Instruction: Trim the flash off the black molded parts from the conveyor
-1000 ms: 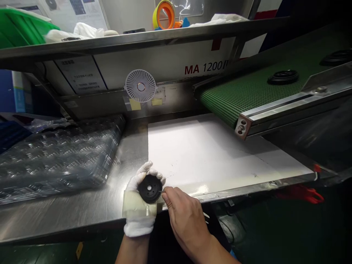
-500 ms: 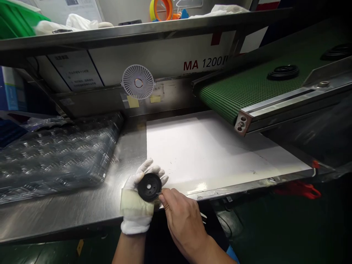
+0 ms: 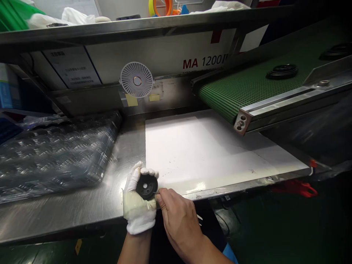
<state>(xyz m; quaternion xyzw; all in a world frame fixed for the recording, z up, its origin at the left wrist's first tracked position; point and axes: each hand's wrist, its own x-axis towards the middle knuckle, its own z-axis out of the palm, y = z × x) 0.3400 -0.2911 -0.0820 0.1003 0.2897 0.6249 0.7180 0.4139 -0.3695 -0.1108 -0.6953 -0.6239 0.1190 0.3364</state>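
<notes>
Under a steel shelf [image 3: 137,27] and a white panel lettered MA 1200 [image 3: 205,62], my stainless bench [image 3: 63,220] runs across in front of me, with a white sheet [image 3: 192,154] lying on it; a green mesh conveyor belt [image 3: 247,97] ends above the sheet to my right, carrying black discs [image 3: 282,71], and plastic-wrapped trays [image 3: 55,157] lie to my left. My left hand [image 3: 139,207], in a white glove banded with tape, is closed around a black grooved disc [image 3: 146,187], fingers curled over its rim and its holed face turned up toward me; the disc sits in that grip over the front of the bench, beside the sheet's near corner. My right hand [image 3: 178,223], bare, pinches a thin metal pick [image 3: 157,192] between thumb and forefinger, its tip at the disc's rim; I cannot tell whether it touches. For clean, safe work here, I judge, the left hand should stay firm and do the turning of the disc, while the right keeps the pick shallow, pointing away from my gloved fingers.
</notes>
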